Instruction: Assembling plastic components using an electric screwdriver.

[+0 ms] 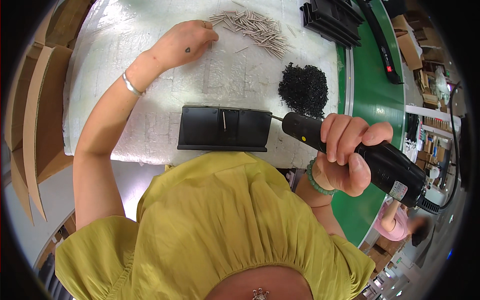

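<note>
Your right hand is clenched around the black electric screwdriver, nearest to you at the table's right edge, with its thin bit pointing left toward the right end of the black plastic part; the tip looks to be just at that end, though the bit is so slim here that I cannot tell whether it actually touches. That part lies flat on the white foam-covered worktable, directly in front of your yellow top, and a single metal pin already sits upright in its middle channel. Past it to the right, a heap of small black screws lies near the green conveyor belt. Farther off, your left hand rests palm down on the foam with its fingertips at the near edge of the pile of metal pins, fingers curled as if pinching one up; whether a pin is already gripped is hidden under the fingers. By my reading, you are in the loading step: one pin seated, the driver held ready, the free hand fetching the next piece. What follows calls for a clean single-pin pick, a straight carry to the part, and a steady driver lined up square so the bit does not skate off. At the far end, more black plastic parts are stacked by the belt, and a long black strip lies on the belt itself.
</note>
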The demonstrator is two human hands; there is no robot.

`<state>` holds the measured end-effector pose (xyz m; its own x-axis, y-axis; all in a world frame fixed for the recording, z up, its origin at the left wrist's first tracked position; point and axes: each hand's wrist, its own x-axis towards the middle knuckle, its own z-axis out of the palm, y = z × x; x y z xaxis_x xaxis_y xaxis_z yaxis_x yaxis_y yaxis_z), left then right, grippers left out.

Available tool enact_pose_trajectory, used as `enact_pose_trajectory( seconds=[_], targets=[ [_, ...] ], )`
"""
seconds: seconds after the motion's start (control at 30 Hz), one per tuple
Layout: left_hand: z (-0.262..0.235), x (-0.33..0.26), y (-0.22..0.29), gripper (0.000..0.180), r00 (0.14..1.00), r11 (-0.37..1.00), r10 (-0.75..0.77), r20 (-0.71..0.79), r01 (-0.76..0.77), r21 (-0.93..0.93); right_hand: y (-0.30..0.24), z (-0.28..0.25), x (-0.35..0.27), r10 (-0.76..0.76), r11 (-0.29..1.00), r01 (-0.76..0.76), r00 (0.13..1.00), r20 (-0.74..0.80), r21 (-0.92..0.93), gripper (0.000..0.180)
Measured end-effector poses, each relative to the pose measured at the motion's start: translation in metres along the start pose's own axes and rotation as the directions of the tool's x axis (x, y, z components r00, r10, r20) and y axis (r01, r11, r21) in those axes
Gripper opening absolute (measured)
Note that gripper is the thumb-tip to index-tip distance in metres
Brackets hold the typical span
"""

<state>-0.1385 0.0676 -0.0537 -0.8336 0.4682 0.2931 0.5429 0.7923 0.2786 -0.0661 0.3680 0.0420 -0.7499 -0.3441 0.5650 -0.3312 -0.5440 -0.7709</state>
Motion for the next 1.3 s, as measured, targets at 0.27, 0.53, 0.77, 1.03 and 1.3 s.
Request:
enact_pose_trajectory(
  seconds=[0.27,0.53,0.77,1.03,1.3],
  targets=[
    [-0.008,-0.003,-0.008,0.009,0.970,0.966,0.203,0.137,-0.221,0.135,0.000,0.004,-0.004,0.014,1.000,-0.015,0.999,-0.039,-0.013,0.031],
    [-0.015,0.003,0.003,0.008,0.982,0.986,0.067,0.179,-0.092,0.138,0.001,0.009,-0.004,-0.012,1.000,0.013,1.000,-0.017,0.017,0.031],
    [0.001,-0.057,0.094,0.015,0.980,0.831,-0.170,-0.106,0.085,-0.550,0.001,0.007,-0.002,0.082,0.996,-0.078,0.993,0.088,-0.045,0.029],
    [0.009,-0.074,0.122,0.017,0.948,0.945,-0.163,-0.273,0.070,-0.319,0.014,0.021,0.002,0.144,0.987,-0.131,0.980,0.137,-0.095,0.032],
    [0.012,-0.075,0.121,0.016,0.934,0.914,-0.229,-0.273,0.110,-0.391,0.029,0.026,0.005,0.119,0.988,-0.099,0.978,0.171,-0.122,0.031]
  ],
)
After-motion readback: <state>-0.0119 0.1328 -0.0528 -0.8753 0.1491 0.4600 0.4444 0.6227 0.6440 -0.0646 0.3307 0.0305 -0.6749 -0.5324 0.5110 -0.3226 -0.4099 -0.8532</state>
